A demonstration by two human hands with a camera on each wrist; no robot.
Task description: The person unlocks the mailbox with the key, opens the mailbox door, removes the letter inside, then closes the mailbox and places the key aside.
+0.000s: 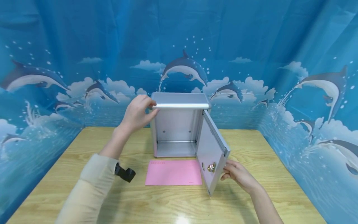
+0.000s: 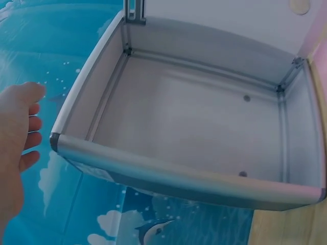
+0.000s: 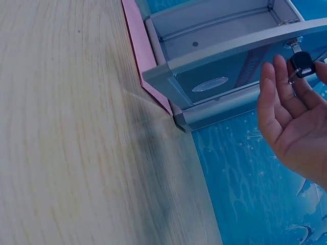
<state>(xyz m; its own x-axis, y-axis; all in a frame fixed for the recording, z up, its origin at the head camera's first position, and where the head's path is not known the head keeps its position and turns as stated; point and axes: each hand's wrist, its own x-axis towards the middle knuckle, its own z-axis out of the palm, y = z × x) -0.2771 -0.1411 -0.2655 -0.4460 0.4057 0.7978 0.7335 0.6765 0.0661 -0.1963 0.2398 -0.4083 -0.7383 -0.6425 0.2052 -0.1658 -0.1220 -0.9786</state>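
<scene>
A metal box (image 1: 179, 99), like a wall mailbox, stands with its door (image 1: 212, 149) swung wide and its inside bare. My left hand (image 1: 139, 112) is by the box's top left corner; in the left wrist view the hand (image 2: 18, 132) shows a gap to the frame, fingers loosely bent around nothing. On the door's outer face, my right hand (image 3: 296, 112) pinches a black-headed key (image 3: 302, 64) that sits in the lock. From the head view the right hand (image 1: 237, 174) is partly hidden behind the door, whose inner side carries the lock's latch (image 1: 211, 167).
A pink envelope (image 1: 173, 172) lies flat on the wooden table (image 1: 134, 199) before the box, its right end close to the door. Behind and at both sides hangs a blue dolphin-print curtain (image 1: 112, 46). A black strap with a camera (image 1: 125, 173) is on the left wrist.
</scene>
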